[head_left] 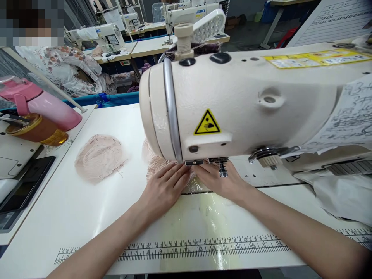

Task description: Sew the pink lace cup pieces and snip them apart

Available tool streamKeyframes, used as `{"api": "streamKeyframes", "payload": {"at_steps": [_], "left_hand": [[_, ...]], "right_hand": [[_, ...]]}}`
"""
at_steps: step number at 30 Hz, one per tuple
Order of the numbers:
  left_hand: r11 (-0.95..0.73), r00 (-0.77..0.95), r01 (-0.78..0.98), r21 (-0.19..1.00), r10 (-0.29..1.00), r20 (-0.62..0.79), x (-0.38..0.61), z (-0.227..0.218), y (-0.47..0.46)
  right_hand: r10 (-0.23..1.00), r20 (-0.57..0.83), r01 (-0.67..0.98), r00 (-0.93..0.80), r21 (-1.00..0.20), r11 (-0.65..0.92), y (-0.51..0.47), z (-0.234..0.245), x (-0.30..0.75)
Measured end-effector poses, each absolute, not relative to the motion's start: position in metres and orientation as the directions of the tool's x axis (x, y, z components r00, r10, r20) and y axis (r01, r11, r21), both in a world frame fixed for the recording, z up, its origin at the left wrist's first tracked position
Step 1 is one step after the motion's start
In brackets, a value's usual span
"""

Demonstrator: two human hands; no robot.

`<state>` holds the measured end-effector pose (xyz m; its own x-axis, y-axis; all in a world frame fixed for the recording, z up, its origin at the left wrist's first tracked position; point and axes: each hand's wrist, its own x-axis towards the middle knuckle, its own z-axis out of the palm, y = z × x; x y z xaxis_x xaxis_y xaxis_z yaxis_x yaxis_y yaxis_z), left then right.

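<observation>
A piece of thin, gathered pink fabric (155, 164) lies at the sewing machine's needle area, partly hidden behind the machine head (232, 100). My left hand (165, 186) rests flat on its near edge, fingers stretched out and close together. From the other side, my right hand (217, 180) reaches in under the head with its fingers extended towards my left hand. Metal parts of the machine cover some of the right fingers, and the needle cannot be seen. Off to the left, a separate round pink fabric piece (99, 158) with loose threads lies on the white table (124, 217).
A pink bottle (52, 104), an amber cup (37, 130) and a dark phone (27, 182) stand or lie at the left. A printed ruler (186, 250) runs along the front edge. Behind are other sewing machines (99, 35) and a person in floral fabric.
</observation>
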<state>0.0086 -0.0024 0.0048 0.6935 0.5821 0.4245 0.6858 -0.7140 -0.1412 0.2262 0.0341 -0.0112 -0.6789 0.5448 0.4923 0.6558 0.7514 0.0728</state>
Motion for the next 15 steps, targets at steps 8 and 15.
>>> {"api": "streamKeyframes", "payload": {"at_steps": [8,15], "left_hand": [[-0.740,0.691,0.668,-0.084,0.575,0.438,0.006,0.010,0.001],[-0.719,0.673,0.689,-0.088,0.592,0.443,0.006,0.015,0.004]], "right_hand": [[0.494,0.399,0.620,-0.772,0.303,0.724,0.027,-0.001,0.222],[0.514,0.434,0.646,-0.740,0.245,0.723,0.024,0.004,0.216]]}}
